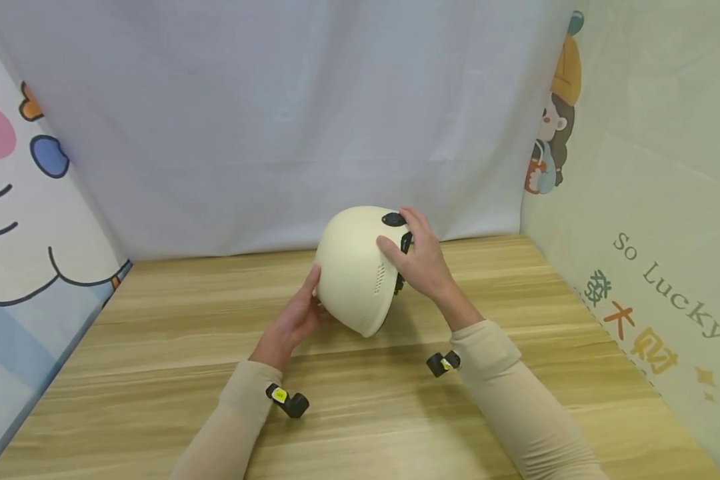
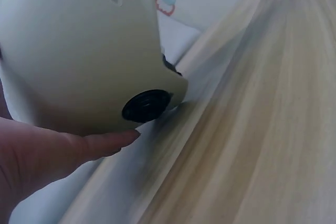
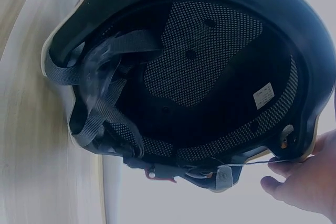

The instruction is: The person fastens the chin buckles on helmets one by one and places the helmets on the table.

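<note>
A cream helmet (image 1: 354, 267) is tilted over, its opening facing right; whether it touches the tabletop is unclear. My left hand (image 1: 294, 317) holds the shell from the lower left, some fingers hidden behind it. At the upper right, my right hand (image 1: 426, 263) grips the rim, thumb on the outer shell near a black oval piece (image 1: 393, 219). In the left wrist view another black round piece (image 2: 147, 105) sits low on the shell, just past my fingertip. The right wrist view looks into the dark interior, with mesh padding (image 3: 194, 51), grey straps (image 3: 63, 74) and a white label (image 3: 263, 95).
The helmet is over a wood-grain table (image 1: 348, 427). A pale curtain (image 1: 276, 133) hangs along the back edge. Printed panels stand at the left (image 1: 12, 200) and right (image 1: 648, 200). Small black cameras (image 1: 297, 405) are strapped at both sleeves.
</note>
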`<state>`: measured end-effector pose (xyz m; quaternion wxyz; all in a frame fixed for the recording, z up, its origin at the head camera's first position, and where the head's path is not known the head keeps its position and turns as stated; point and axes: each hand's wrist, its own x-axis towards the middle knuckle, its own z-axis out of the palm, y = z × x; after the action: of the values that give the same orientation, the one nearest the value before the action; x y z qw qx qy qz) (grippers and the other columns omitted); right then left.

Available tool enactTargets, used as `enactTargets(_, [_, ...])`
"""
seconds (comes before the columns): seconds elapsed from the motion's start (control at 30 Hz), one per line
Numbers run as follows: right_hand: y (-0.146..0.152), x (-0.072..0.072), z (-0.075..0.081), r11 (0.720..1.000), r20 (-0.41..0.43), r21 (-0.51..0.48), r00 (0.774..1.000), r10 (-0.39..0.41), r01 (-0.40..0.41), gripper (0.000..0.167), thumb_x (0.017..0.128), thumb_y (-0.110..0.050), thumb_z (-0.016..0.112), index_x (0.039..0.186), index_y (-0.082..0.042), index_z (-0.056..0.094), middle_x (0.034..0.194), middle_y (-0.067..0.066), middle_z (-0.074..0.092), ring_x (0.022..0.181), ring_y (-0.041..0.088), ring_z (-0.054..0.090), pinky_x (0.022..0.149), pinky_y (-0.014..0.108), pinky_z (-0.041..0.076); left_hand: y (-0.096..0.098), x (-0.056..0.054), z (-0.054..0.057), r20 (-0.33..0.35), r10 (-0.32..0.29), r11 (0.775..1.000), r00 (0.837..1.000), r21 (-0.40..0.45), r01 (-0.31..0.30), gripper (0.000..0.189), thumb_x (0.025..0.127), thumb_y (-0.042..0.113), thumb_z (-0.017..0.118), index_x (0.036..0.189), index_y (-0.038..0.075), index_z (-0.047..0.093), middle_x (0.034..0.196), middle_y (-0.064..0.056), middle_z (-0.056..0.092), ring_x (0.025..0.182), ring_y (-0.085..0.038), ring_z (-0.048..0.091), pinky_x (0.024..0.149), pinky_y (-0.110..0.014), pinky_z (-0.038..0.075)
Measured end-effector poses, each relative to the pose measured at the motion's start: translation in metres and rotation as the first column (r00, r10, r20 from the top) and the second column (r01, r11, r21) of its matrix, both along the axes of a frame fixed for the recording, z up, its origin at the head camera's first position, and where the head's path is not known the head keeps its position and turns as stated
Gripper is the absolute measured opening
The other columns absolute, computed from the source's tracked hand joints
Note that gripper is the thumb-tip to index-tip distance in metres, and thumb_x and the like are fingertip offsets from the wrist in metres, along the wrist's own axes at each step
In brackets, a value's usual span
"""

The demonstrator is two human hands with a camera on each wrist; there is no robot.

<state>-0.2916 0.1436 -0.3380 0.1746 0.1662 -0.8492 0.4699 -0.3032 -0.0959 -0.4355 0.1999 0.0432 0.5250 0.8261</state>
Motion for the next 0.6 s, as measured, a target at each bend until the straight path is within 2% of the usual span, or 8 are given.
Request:
enactTargets(0.07, [0.000, 0.000, 0.000, 1.000, -0.003, 0.004, 1.000, -0.003, 0.003, 0.076, 0.095, -0.044, 0.061, 0.151, 0.001, 0.036, 0.158, 0.017, 0.029, 0.145, 0.032, 0.028, 0.117, 0.049, 0.024, 0.002, 0.001, -0.002, 0.028, -0.017, 0.999, 0.999, 0.043, 0.015, 0.082, 0.096, 0.064, 0.044, 0.160, 0.027, 0.011, 0.156, -0.026, 0.022, 0.143, -0.047, 0.024, 0.111, -0.068, 0.018])
enactTargets(0.2, [0.002, 0.000, 0.000, 0.999, -0.020, 0.033, 1.000, 0.012, -0.011, 0.077, 0.096, -0.045, 0.058, 0.152, 0.002, 0.034, 0.158, 0.019, 0.027, 0.145, 0.033, 0.027, 0.116, 0.050, 0.024, 0.006, 0.003, -0.001, 0.044, -0.013, 0.996, 0.999, 0.092, 0.009, 0.081, 0.094, 0.066, 0.047, 0.159, 0.032, 0.012, 0.155, -0.024, 0.023, 0.142, -0.046, 0.025, 0.110, -0.070, 0.018])
enactTargets(0.37, [0.006, 0.000, 0.000, 0.990, -0.069, 0.136, 0.997, 0.043, -0.033, 0.075, 0.098, -0.048, 0.051, 0.156, -0.005, 0.030, 0.160, 0.020, 0.022, 0.147, 0.035, 0.021, 0.114, 0.060, 0.023, 0.007, 0.003, -0.001, 0.037, -0.006, 0.996, 0.999, 0.088, 0.003, 0.081, 0.094, 0.065, 0.048, 0.159, 0.034, 0.011, 0.156, -0.023, 0.021, 0.142, -0.045, 0.024, 0.109, -0.072, 0.018])
enactTargets(0.5, [0.011, 0.001, 0.001, 0.968, -0.139, 0.249, 0.989, 0.048, -0.012, 0.069, 0.100, -0.050, 0.046, 0.156, -0.010, 0.035, 0.164, 0.019, 0.010, 0.151, 0.037, 0.004, 0.114, 0.066, 0.009, 0.006, 0.003, 0.000, 0.023, 0.006, 0.998, 1.000, 0.063, -0.007, 0.082, 0.094, 0.063, 0.050, 0.160, 0.032, 0.013, 0.156, -0.025, 0.021, 0.142, -0.044, 0.026, 0.107, -0.074, 0.019])
enactTargets(0.6, [0.014, 0.000, 0.002, 0.945, -0.198, 0.328, 0.977, 0.080, -0.011, 0.064, 0.102, -0.047, 0.042, 0.154, -0.010, 0.039, 0.166, 0.017, 0.003, 0.151, 0.033, -0.008, 0.115, 0.063, -0.002, 0.006, 0.002, 0.001, 0.011, 0.013, 0.999, 1.000, 0.041, -0.014, 0.081, 0.095, 0.062, 0.050, 0.160, 0.029, 0.015, 0.155, -0.026, 0.022, 0.141, -0.045, 0.027, 0.106, -0.074, 0.021])
